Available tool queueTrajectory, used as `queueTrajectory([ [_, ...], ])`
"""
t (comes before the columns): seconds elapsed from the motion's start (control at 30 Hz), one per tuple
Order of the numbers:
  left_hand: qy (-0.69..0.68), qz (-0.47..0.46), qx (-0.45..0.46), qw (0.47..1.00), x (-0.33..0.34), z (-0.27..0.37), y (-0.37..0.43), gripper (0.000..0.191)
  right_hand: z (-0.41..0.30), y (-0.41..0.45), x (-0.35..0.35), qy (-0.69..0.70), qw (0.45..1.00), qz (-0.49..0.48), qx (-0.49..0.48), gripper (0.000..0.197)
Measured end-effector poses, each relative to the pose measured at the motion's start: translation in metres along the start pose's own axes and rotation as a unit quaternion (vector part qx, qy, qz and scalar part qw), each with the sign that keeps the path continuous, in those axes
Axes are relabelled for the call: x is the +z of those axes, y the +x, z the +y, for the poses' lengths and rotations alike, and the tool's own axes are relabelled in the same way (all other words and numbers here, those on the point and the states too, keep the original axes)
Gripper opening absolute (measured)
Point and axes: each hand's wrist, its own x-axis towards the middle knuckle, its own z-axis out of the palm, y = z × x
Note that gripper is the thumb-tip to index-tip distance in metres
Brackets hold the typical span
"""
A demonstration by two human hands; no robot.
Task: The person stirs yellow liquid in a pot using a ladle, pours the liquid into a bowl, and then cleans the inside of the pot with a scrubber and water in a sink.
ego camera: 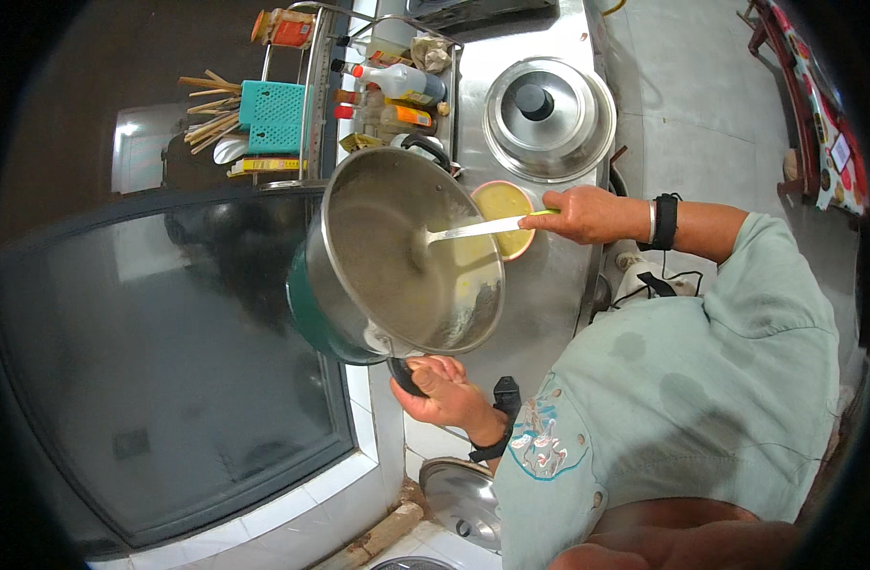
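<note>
My left hand (442, 392) grips the black side handle (406, 377) of a large stainless steel pot (378, 221). The pot is tilted, its mouth turned towards me, with pale yellowish residue along the lower inner wall. My right hand (584, 214) holds a metal utensil (477, 229) with a green part at its handle; its far end lies inside the pot, and its exact shape is unclear. Partly behind the pot rim and the utensil, a pink-rimmed bowl (502, 199) of thick yellowish food stands on the steel counter (542, 285). A green vessel (306, 306) shows behind the pot.
A lidded steel pot (599, 114) stands on the counter beyond my right hand. Sauce bottles (406, 82) crowd a metal rack beside a teal chopstick holder (271, 117). A dark-framed window (192, 356) borders the counter. A metal lid (467, 506) lies low beyond my left forearm.
</note>
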Motion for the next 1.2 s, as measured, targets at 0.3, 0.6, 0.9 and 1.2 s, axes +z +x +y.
queueTrajectory([
  [0.3,-0.028,0.121,-0.011,0.992,-0.015,-0.02,0.027,0.035,0.002,0.002,-0.07,-0.104,0.982,-0.155,0.026,0.051],
  [0.6,-0.013,0.135,-0.02,0.991,-0.034,-0.029,0.028,0.038,0.007,-0.02,-0.095,-0.152,0.982,-0.112,-0.015,0.045],
  [0.9,-0.028,0.152,-0.036,0.987,-0.039,-0.03,0.021,0.033,-0.004,0.025,-0.036,-0.084,0.984,-0.119,-0.106,0.049],
  [1.2,-0.018,0.165,-0.025,0.986,-0.046,-0.027,0.023,0.041,0.004,0.006,-0.077,-0.13,0.982,-0.128,-0.043,0.041],
])
